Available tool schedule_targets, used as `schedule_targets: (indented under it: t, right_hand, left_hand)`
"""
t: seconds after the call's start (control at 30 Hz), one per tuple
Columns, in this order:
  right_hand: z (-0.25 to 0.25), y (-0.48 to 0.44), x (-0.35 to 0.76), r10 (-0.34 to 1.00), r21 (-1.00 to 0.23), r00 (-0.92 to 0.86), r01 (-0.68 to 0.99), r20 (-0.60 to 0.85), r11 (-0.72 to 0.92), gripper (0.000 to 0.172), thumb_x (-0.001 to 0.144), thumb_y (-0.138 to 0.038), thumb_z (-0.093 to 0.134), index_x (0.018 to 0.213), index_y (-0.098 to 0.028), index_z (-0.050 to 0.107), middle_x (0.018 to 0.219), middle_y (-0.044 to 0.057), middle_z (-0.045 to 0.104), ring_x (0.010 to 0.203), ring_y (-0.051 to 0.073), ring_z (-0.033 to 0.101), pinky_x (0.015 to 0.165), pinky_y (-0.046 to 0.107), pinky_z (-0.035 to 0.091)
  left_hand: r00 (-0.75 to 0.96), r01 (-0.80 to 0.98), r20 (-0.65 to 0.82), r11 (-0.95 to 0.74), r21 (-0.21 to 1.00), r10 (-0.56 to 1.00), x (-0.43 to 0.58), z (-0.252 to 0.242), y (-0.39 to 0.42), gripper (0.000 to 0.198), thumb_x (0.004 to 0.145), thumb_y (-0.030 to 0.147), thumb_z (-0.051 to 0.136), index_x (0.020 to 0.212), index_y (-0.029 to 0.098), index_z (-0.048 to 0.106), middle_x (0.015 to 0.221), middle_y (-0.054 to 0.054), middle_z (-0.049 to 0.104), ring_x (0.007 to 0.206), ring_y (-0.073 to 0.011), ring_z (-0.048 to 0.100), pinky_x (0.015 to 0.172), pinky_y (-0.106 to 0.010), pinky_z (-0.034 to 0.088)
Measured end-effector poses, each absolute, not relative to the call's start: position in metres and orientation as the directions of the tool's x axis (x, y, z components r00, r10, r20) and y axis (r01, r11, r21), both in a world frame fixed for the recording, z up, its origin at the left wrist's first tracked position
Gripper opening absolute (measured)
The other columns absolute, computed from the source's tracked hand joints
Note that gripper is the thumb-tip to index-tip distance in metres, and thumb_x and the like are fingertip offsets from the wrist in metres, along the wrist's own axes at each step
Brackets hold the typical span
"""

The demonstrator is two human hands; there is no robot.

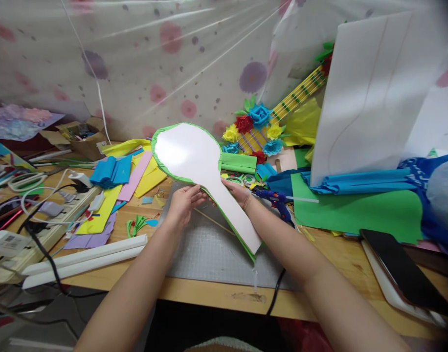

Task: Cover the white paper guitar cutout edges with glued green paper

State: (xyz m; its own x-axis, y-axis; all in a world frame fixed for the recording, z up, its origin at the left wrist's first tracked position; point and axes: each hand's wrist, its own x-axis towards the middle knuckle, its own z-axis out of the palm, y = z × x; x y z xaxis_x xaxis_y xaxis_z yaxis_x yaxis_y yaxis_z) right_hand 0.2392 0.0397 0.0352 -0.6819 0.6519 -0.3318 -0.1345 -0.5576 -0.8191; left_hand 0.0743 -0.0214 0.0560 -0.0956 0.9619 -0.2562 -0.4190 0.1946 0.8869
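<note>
I hold up a white paddle-shaped foam cutout (194,156) with a green paper edge, tilted above a grey cutting mat (209,252). My left hand (185,201) grips its narrow neck from the left, fingers curled on the edge. My right hand (238,192) grips the same neck from the right, fingers partly behind the board. The round head points up and away from me; the handle end hangs down to the right.
A blue glue gun (277,201) lies right of my hand on the wooden table (216,296). Coloured paper sheets (136,178), white foam rods (84,256), a power strip with cables (44,220), a paper-flower guitar (260,127), a big white board (370,93), a green sheet (359,212) and a phone (400,266) surround it.
</note>
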Motion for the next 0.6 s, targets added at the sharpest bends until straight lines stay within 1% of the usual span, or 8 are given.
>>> schedule_targets:
  t: [0.1,0.17,0.23,0.3,0.37,0.47,0.53,0.6]
  right_hand:
    - [0.031,0.043,0.243,0.646,-0.829,-0.685,-0.11,-0.336,-0.549,0.051,0.097,-0.038,0.018,0.12,-0.008,0.052,0.091,0.011,0.071,0.064,0.016,0.066,0.069,0.03,0.055]
    - [0.03,0.043,0.245,0.654,-0.848,-0.677,-0.083,-0.338,-0.523,0.048,0.097,-0.037,0.021,0.12,-0.01,0.053,0.092,0.01,0.071,0.065,0.015,0.066,0.073,0.032,0.055]
    - [0.032,0.043,0.245,0.665,-0.866,-0.665,-0.053,-0.341,-0.497,0.048,0.097,-0.04,0.023,0.12,-0.012,0.054,0.095,0.009,0.071,0.071,0.016,0.067,0.079,0.034,0.053]
    - [0.035,0.044,0.246,0.684,-0.889,-0.642,-0.011,-0.345,-0.458,0.052,0.095,-0.049,0.024,0.119,-0.016,0.056,0.102,0.009,0.069,0.081,0.018,0.067,0.084,0.037,0.051]
    - [0.038,0.045,0.245,0.753,-0.939,-0.586,0.042,-0.3,-0.342,0.049,0.09,-0.054,0.036,0.116,-0.019,0.059,0.111,0.007,0.067,0.095,0.019,0.064,0.092,0.037,0.047]
    - [0.039,0.049,0.243,0.871,-0.986,-0.47,0.145,-0.145,-0.086,0.037,0.082,-0.043,0.057,0.11,-0.019,0.063,0.12,0.005,0.062,0.11,0.018,0.057,0.101,0.033,0.038]
    - [0.038,0.051,0.24,0.91,-0.98,-0.399,0.198,-0.111,-0.032,0.035,0.083,-0.039,0.055,0.107,-0.015,0.064,0.12,0.007,0.062,0.113,0.019,0.055,0.101,0.033,0.037]
    - [0.035,0.052,0.237,0.931,-0.971,-0.341,0.235,-0.128,-0.047,0.038,0.087,-0.04,0.047,0.105,-0.013,0.065,0.117,0.008,0.064,0.111,0.019,0.056,0.098,0.032,0.039]
  left_hand:
    - [-0.098,-0.452,-0.326,0.25,0.856,0.94,0.072,0.057,-0.019,0.013,0.078,0.023,0.062,0.075,0.01,0.064,0.067,-0.005,0.068,0.056,-0.0118,0.064,0.055,-0.021,0.054]
    - [-0.11,-0.447,-0.355,0.273,0.852,0.928,0.072,0.055,-0.017,0.013,0.082,0.02,0.059,0.078,0.009,0.064,0.068,-0.006,0.069,0.056,-0.0124,0.065,0.053,-0.021,0.054]
    - [-0.12,-0.449,-0.38,0.291,0.845,0.917,0.071,0.053,-0.015,0.013,0.084,0.018,0.056,0.077,0.009,0.063,0.067,-0.006,0.069,0.055,-0.0121,0.064,0.052,-0.021,0.054]
    - [-0.131,-0.461,-0.399,0.301,0.835,0.908,0.07,0.05,-0.014,0.015,0.085,0.015,0.055,0.074,0.009,0.063,0.066,-0.005,0.068,0.054,-0.0111,0.063,0.052,-0.021,0.054]
    - [-0.141,-0.478,-0.42,0.31,0.822,0.897,0.069,0.048,-0.014,0.016,0.085,0.013,0.054,0.072,0.008,0.062,0.065,-0.005,0.067,0.051,-0.0101,0.062,0.053,-0.022,0.055]
    - [-0.139,-0.499,-0.454,0.333,0.8,0.88,0.067,0.043,-0.012,0.013,0.083,0.011,0.056,0.072,0.008,0.063,0.064,-0.004,0.067,0.05,-0.0095,0.061,0.054,-0.022,0.056]
    - [-0.139,-0.496,-0.465,0.345,0.797,0.874,0.067,0.039,-0.011,0.01,0.082,0.012,0.058,0.073,0.008,0.063,0.064,-0.004,0.067,0.05,-0.0094,0.061,0.053,-0.022,0.056]
    - [-0.139,-0.481,-0.47,0.355,0.802,0.872,0.066,0.034,-0.01,0.008,0.08,0.012,0.062,0.073,0.008,0.063,0.065,-0.004,0.067,0.05,-0.0098,0.061,0.052,-0.022,0.056]
